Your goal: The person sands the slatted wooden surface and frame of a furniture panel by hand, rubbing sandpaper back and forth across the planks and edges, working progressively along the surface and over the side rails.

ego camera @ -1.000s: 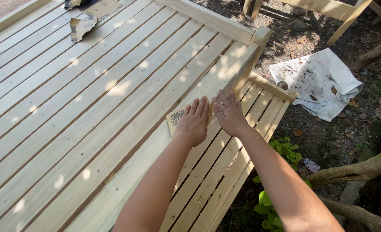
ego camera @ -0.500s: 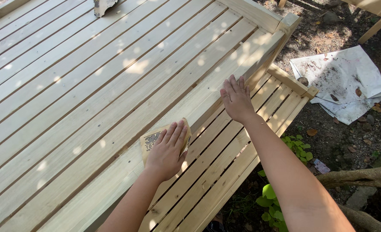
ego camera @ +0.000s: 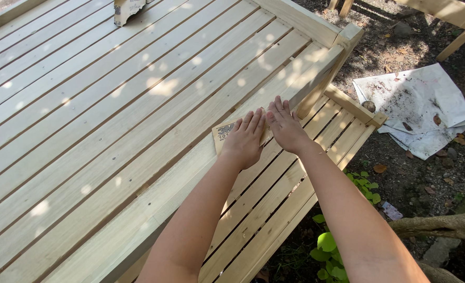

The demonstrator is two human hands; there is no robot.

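Pale, unfinished wood is filling most of the view: a slatted tabletop with a lower slatted bench point(ego camera: 274, 209) running along its near edge.

Item 1, hands. Left hand point(ego camera: 244, 140) is lying flat, fingers spread, pressing on a sheet of sandpaper point(ego camera: 225, 132). Right hand point(ego camera: 285, 126) is lying just beside it, open and flat, fingers together, touching the wood at the tabletop point(ego camera: 112, 131) edge; whether it is also covering a corner of the sheet cannot be told.

Item 2, sandpaper. Tan backing is facing up, dark print showing. Sheet is sitting on the outermost board, right at the edge above the bench. Judged light, thin and bendable, gritty underneath, likely to slide or curl unless pressed by a flat palm; best held by spreading fingers across its middle.

Item 3, edges and room. Gaps are running between all boards. Long open planks are extending left and away from the hands; the drop to the bench is lying immediately to the right.

Item 4, farther off. A grey object point(ego camera: 127, 9) is resting at the far side of the tabletop. A dirty white sheet point(ego camera: 421, 110) is lying on the bare ground beyond the bench, green leaves point(ego camera: 366, 186) growing below.
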